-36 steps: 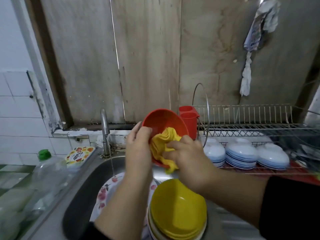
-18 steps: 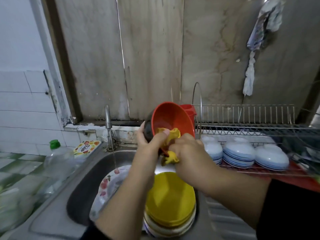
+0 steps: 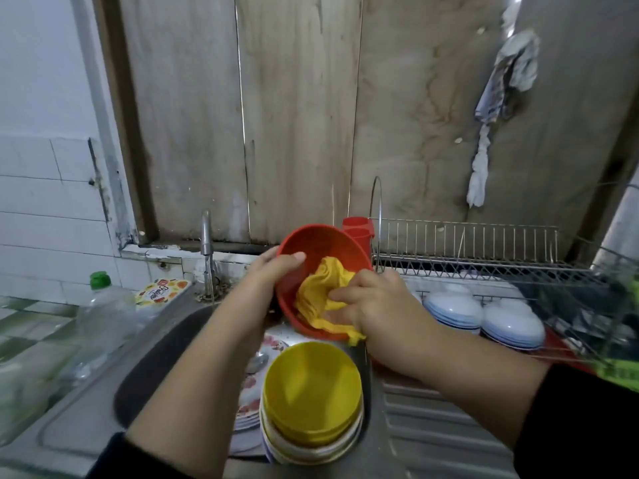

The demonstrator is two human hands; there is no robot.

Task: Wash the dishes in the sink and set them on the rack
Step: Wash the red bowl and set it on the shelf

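Observation:
My left hand [image 3: 273, 271] grips the rim of a red bowl [image 3: 320, 243], thumb inside, holding it tilted above the sink [image 3: 155, 368]. Inside the bowl, my right hand [image 3: 373, 302] clutches a crumpled yellow cloth [image 3: 320, 295] against its inner wall. Below the bowl a stack of bowls topped by a yellow one [image 3: 311, 392] stands in the sink beside flowered plates [image 3: 250, 392] and a spoon. The wire dish rack [image 3: 484, 261] stands to the right, with several white-and-blue bowls [image 3: 511, 326] upside down on its lower tier.
A tap [image 3: 206, 250] rises behind the sink. A clear bottle with a green cap [image 3: 103, 305] and a flowered sponge pack [image 3: 160, 292] sit on the left counter. A red cup [image 3: 358, 229] hangs at the rack's left end. The ribbed drainboard [image 3: 432, 426] lies at right.
The cloth has moved from the bowl's lower rim deeper inside it. My left thumb now hooks over the rim, and the bowl sits a little lower and more tilted toward me.

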